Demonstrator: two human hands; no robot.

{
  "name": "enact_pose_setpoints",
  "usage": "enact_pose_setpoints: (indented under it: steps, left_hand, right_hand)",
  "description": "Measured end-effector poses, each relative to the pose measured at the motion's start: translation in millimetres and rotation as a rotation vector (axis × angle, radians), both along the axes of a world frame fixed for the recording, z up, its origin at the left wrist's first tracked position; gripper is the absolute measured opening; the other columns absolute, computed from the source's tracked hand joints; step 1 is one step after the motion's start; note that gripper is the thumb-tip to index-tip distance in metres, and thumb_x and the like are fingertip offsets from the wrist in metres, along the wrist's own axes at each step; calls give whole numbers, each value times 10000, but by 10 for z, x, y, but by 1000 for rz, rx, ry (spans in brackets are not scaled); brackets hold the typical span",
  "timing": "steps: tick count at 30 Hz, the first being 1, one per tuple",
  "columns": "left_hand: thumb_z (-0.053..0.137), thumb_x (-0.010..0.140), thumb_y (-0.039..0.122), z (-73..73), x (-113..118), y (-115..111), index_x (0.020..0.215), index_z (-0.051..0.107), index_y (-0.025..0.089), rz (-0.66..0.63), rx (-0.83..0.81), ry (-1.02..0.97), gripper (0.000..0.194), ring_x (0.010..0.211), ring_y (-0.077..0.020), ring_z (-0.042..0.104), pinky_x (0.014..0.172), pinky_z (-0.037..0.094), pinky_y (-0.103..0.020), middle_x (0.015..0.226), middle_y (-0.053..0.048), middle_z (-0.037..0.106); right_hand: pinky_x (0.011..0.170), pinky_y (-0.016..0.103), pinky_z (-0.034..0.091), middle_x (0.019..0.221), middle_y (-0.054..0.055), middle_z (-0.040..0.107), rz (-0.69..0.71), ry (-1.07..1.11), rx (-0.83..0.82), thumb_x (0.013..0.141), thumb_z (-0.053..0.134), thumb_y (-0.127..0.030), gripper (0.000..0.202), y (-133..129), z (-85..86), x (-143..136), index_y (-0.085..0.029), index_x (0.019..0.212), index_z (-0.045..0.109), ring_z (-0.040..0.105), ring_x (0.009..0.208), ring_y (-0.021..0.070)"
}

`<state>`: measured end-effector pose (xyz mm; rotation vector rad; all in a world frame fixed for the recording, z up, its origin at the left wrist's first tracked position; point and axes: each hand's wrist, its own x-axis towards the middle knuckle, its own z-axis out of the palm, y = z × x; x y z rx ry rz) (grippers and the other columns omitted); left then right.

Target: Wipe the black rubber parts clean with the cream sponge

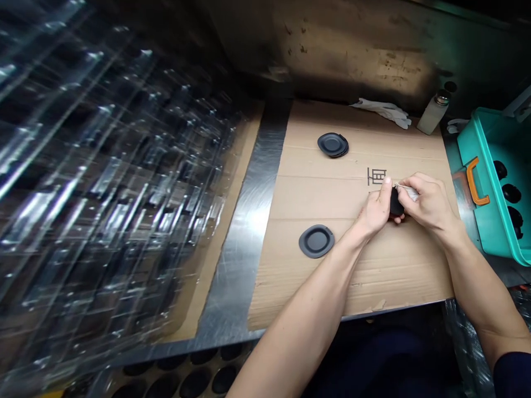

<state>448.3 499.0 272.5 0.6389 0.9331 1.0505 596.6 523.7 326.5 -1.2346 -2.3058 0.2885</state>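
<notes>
My left hand [376, 213] is closed around a small black part [396, 203], its thumb pointing up along the part's left side. My right hand [427, 202] is closed at the part's upper right, pinching a thin pale tool [410, 192] whose tip lies at the part's top edge. Both hands are over the right half of a cardboard sheet [290, 199]. One black dish-shaped piece [316, 241] lies flat left of my left forearm. Farther back sits a small stack of similar black pieces [332, 145].
Clear plastic trays [124, 193] fill the left side, blurred. A white glove [384, 110] and a bottle [432, 113] stand at the back. At the right is a teal bin [481, 160] with an orange handle and black parts inside. A metal wall closes off the back.
</notes>
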Motion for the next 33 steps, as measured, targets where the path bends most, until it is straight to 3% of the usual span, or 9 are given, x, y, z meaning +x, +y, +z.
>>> enact_pose_setpoints:
  steps: [5,15,25,29,33]
  left_hand:
    - [402,971,778,8,-4,-14,678,706,157,-24,150,112,751,495,-159,631,528,498,-256,561,-84,671]
    - [411,944,813,-41,20,-7,723,720,163,3,143,84,752,510,-166,638,528,506,-262,569,-82,673]
    - [384,946,825,-16,24,-34,640,671,155,2,180,191,790,495,-162,628,506,491,-256,538,-75,648]
    - [378,986,771,35,7,7,679,658,141,50,57,20,754,480,-138,585,474,442,-239,555,-76,643]
    - [220,1070,643,181,-110,73,895,698,80,74,-204,-316,759,492,-128,566,439,394,-221,667,-118,683]
  right_hand:
    - [726,341,503,900,67,722,-6,-14,-16,958,570,-263,176,5,2,18,-232,907,735,677,810,230]
    - [733,350,511,900,72,733,-4,-17,-21,932,577,-260,181,36,-18,-7,-223,900,752,673,799,234]
    - [732,322,513,885,69,736,-14,46,7,955,589,-287,191,-5,-51,-20,-209,933,763,680,795,215]
    - [737,316,511,911,70,746,21,70,-3,959,591,-278,198,5,-86,39,-195,966,771,691,806,210]
    - [781,359,530,941,80,755,-140,56,22,982,593,-360,239,27,-51,282,-210,977,780,698,848,242]
